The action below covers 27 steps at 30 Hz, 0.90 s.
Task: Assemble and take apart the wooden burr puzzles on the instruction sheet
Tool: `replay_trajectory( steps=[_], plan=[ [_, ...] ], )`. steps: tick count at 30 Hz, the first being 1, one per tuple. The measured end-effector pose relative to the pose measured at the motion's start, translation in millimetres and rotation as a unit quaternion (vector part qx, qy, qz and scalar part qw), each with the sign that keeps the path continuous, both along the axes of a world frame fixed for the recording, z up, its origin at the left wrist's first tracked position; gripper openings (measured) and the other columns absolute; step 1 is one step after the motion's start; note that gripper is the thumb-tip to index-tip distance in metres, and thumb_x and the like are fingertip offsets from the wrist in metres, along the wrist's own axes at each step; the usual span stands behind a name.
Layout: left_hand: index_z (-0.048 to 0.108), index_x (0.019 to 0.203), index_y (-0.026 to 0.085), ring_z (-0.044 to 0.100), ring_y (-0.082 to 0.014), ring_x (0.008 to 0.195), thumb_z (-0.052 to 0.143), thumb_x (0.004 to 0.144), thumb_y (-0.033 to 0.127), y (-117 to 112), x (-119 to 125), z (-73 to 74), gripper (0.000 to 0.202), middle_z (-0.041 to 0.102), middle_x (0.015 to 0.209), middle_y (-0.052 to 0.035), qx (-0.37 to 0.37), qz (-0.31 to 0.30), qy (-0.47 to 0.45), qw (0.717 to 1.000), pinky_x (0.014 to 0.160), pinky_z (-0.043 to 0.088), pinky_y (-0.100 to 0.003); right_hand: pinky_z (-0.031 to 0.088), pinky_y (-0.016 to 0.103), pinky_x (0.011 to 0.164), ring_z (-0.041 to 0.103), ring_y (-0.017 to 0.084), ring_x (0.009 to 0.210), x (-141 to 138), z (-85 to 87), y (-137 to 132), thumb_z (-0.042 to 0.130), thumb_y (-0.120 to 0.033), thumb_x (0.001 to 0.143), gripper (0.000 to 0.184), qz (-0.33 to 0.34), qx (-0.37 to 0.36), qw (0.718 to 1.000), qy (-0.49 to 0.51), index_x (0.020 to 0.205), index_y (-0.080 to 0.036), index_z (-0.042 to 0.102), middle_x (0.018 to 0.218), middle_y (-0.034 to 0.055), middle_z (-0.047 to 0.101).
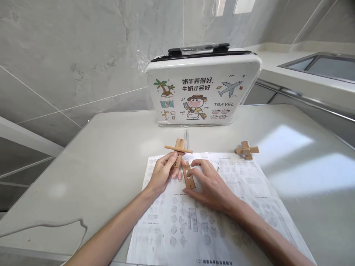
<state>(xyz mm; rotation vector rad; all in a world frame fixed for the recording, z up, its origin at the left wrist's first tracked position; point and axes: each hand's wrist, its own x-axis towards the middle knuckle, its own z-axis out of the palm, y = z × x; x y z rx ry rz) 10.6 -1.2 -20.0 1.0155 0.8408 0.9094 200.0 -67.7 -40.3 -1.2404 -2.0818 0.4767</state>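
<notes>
A grey, marble-patterned tile wall (83, 44) with thin pale joint lines is rising behind a glossy off-white table (97, 144) with rounded far corners, and a narrow seam (186, 136) is running across its far part. Bright rectangular reflections (244, 6) are gleaming high on the tiles. At right, a white ledge (316, 79) is carrying a dark-framed glassy panel (327, 67). Pale patches of light (288, 139) are lying across the table's right side, while a white sloping band (24, 133) is bordering grey panels (19, 159) at left.
</notes>
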Motion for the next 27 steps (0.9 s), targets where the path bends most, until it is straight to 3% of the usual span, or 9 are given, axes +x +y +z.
replay_trajectory(
  steps=[7,12,15,27],
  plan=[
    [0.071,0.094,0.012,0.037,-0.0008,0.040,0.065,0.097,0.046,0,0,-1.1,0.035,0.075,0.097,-0.0078,0.004,0.002,-0.003,1.000,0.050,0.054,-0.025,0.053,0.048,0.086,0.058,0.032,0.105,1,-4.6,3,0.064,-0.016,0.085,0.031,-0.079,0.004,0.997,-0.009,0.114,-0.023,0.056,0.114,0.0124,0.058],
    [0.072,0.105,0.012,0.036,-0.0013,0.040,0.069,0.094,0.046,-1,1,0.7,0.037,0.076,0.095,-0.0088,-0.004,0.010,-0.006,1.000,0.048,0.053,-0.025,0.051,0.047,0.082,0.058,0.031,0.097,4,-10.9,6,0.060,-0.019,0.092,0.019,-0.138,0.015,0.990,-0.013,0.110,-0.022,0.056,0.106,0.0116,0.060],
    [0.072,0.107,0.011,0.035,-0.0010,0.040,0.070,0.093,0.047,-1,2,2.3,0.038,0.077,0.095,-0.0090,-0.007,0.012,-0.005,1.000,0.048,0.053,-0.025,0.050,0.046,0.081,0.058,0.030,0.095,6,-12.7,7,0.060,-0.022,0.095,0.010,-0.141,0.008,0.990,-0.013,0.104,-0.023,0.056,0.103,0.0107,0.059],
    [0.073,0.109,0.012,0.037,-0.0007,0.039,0.069,0.093,0.043,0,-1,4.4,0.035,0.076,0.097,-0.0084,-0.009,0.007,-0.035,0.999,0.045,0.050,-0.024,0.050,0.045,0.078,0.059,0.029,0.089,9,-7.3,8,0.052,-0.029,0.103,0.006,-0.125,-0.042,0.990,0.048,0.100,-0.025,0.054,0.095,0.0083,0.065]
  ],
)
